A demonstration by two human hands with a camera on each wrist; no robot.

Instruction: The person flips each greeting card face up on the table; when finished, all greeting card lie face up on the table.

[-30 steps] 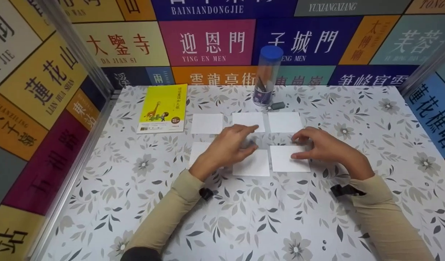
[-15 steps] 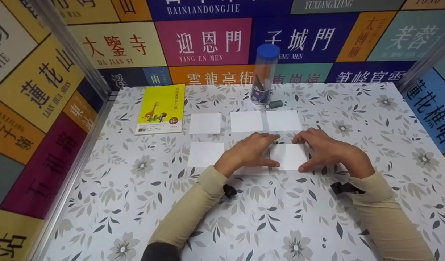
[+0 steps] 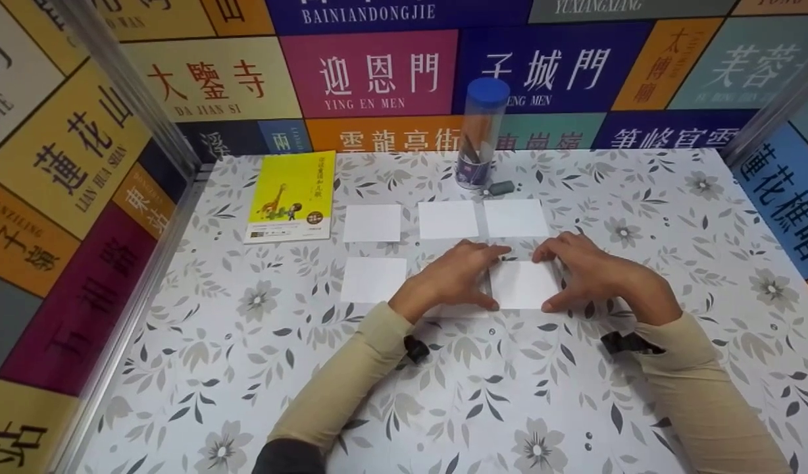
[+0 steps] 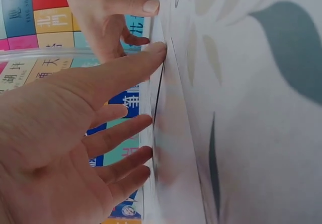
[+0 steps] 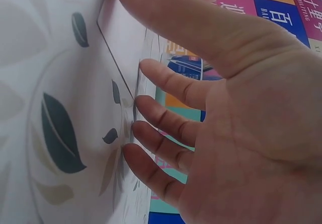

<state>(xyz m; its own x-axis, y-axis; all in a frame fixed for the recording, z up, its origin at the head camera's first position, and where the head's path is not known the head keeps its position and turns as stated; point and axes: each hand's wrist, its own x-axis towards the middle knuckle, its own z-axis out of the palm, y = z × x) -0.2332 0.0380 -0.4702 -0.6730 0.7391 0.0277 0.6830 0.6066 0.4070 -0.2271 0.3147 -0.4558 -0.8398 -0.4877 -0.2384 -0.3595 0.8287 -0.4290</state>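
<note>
Several white paper cards lie flat in two rows on the table. At the front right card (image 3: pixel 526 286), my left hand (image 3: pixel 449 278) touches down along the left edge, thumb near the front corner. My right hand (image 3: pixel 591 275) rests at the same card's right side, thumb at the front corner and fingertips by the back corner. Both hands have fingers spread and extended in the wrist views. Beneath my left hand, the front middle card (image 3: pixel 458 311) is mostly covered. The front left card (image 3: pixel 374 280) is partly in view beside my left wrist.
Behind are three back-row cards, the left one (image 3: pixel 372 222) standing apart. A yellow book (image 3: pixel 291 194) lies at the back left. A clear tube with a blue lid (image 3: pixel 484 135) stands at the back, a small grey-green object (image 3: pixel 501 188) next to it. Printed panels wall the table.
My left hand has moved right, from above the middle cards to the front right card's left edge. My right thumb has shifted off that card's surface to its front right corner.
</note>
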